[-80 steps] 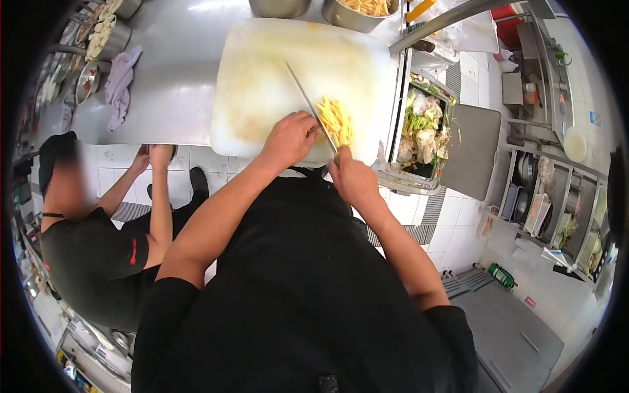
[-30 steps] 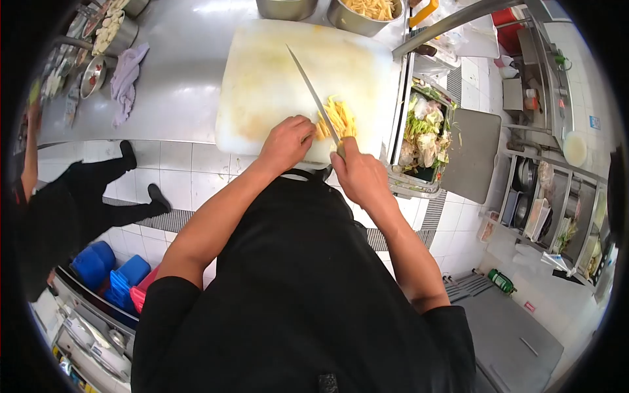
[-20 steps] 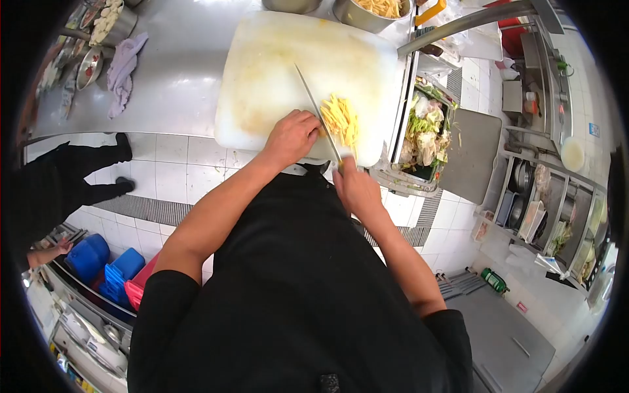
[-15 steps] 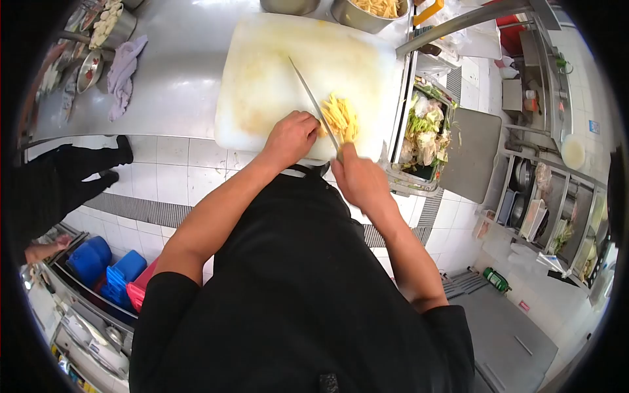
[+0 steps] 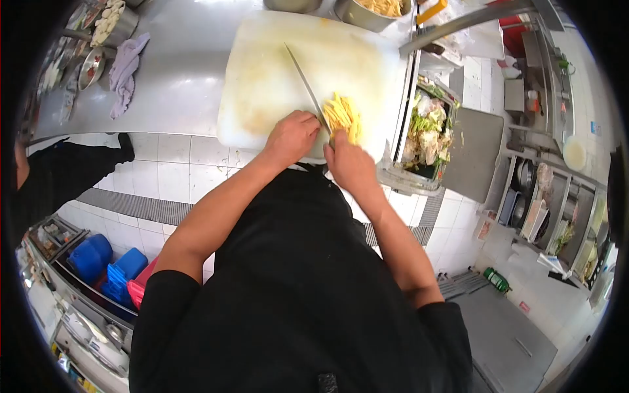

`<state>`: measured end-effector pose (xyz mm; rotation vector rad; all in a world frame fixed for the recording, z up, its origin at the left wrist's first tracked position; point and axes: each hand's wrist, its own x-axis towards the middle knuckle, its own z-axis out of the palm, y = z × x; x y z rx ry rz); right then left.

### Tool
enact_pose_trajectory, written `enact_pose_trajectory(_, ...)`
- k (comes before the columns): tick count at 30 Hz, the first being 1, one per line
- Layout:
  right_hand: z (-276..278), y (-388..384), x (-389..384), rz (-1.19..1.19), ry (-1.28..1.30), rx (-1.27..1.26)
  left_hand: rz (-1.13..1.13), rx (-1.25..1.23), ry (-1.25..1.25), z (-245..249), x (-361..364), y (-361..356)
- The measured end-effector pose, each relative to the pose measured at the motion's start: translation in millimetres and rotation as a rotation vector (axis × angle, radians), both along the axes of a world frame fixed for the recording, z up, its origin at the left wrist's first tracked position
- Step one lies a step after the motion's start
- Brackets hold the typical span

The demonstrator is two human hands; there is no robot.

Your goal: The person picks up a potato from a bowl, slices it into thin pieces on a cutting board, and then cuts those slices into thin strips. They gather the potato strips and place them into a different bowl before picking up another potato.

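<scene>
My right hand (image 5: 352, 162) is closed round the handle of a long knife (image 5: 303, 75). Its blade slants away to the upper left over the white cutting board (image 5: 262, 59). Against the blade's left side, my left hand (image 5: 293, 137) presses down with curled fingers; whatever lies under its fingertips is hidden. A pile of pale yellow strips (image 5: 342, 112), thin like cut potato, rests on the board just right of the blade.
Behind the board stands a metal pot (image 5: 375, 14) of similar strips. A bin of vegetable scraps (image 5: 429, 134) is to the right. On the steel counter (image 5: 180, 62) lies a purple cloth (image 5: 124, 69), near a metal bowl (image 5: 92, 71). Another person's black-clad leg (image 5: 85, 160) shows at left.
My right hand has pushed forward, and the knife tip has slid farther up the board. My left hand stays almost in place. The other person's legs have shifted.
</scene>
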<state>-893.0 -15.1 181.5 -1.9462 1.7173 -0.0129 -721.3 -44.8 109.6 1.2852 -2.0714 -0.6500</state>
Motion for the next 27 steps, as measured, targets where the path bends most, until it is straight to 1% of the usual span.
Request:
enact_pose_trajectory(2,14.7,-0.2,-6.3,0.033,-0.041,-0.049,0.006,-0.015,-0.015,2.1,-3.3,-5.8)
enact_pose_trajectory(4,24.8,18.1,-7.6,0.033,-0.037,0.070,0.015,-0.004,-0.037,1.5,-1.4,-2.2)
enact_pose_trajectory(6,5.6,20.2,-3.4,-0.007,-0.039,0.124,0.016,0.008,-0.017,1.9,-0.9,-0.3)
enact_pose_trajectory(8,-8.7,-0.1,1.0,-0.010,-0.054,0.037,0.013,-0.020,-0.012,3.0,0.6,-0.1)
enact_pose_trajectory(10,4.6,-7.6,0.6,-0.009,-0.074,-0.024,0.010,-0.026,-0.026,1.7,1.7,3.4)
enact_pose_trajectory(12,20.5,3.6,-1.0,0.017,-0.058,0.055,0.040,-0.037,-0.042,2.8,4.2,1.4)
enact_pose_trajectory(14,0.0,14.3,2.1,-0.008,-0.082,0.087,0.028,-0.013,-0.018,4.9,4.3,4.7)
enact_pose_trajectory(16,-12.0,6.6,8.4,-0.044,-0.122,-0.009,0.016,-0.016,-0.018,0.6,7.3,5.5)
enact_pose_trajectory(17,-14.0,6.1,6.0,-0.052,-0.125,-0.012,0.001,-0.017,-0.020,-0.3,10.0,6.6)
enact_pose_trajectory(18,-2.6,1.4,4.8,-0.054,-0.147,-0.036,-0.016,-0.026,-0.020,5.2,9.8,10.3)
enact_pose_trajectory(20,10.4,-12.0,-3.6,-0.060,-0.165,-0.099,0.114,-0.106,0.108,21.5,8.6,15.3)
enact_pose_trajectory(21,14.9,-9.9,-9.3,-0.167,-0.263,-0.003,0.045,-0.121,0.031,25.9,11.2,16.2)
enact_pose_trajectory(22,18.6,-7.4,-13.7,-0.271,-0.364,0.097,0.038,-0.131,0.032,29.0,6.4,17.5)
enact_pose_trajectory(23,8.3,-4.3,-18.8,-0.368,-0.512,0.149,-0.024,-0.171,-0.028,31.9,-1.3,18.3)
enact_pose_trajectory(24,11.6,-5.0,-20.9,-0.371,-0.516,0.133,-0.086,-0.215,-0.089,36.9,-5.8,17.3)
enact_pose_trajectory(25,15.2,-5.7,-23.1,-0.466,-0.675,0.209,-0.116,-0.159,-0.143,27.4,-8.7,18.5)
enact_pose_trajectory(26,19.1,-4.8,-26.0,-0.558,-0.837,0.287,-0.123,-0.174,-0.144,17.6,-8.6,17.1)
enact_pose_trajectory(27,24.5,-2.0,-30.9,-0.591,-0.833,0.262,-0.048,-0.152,-0.177,8.3,-5.2,13.9)
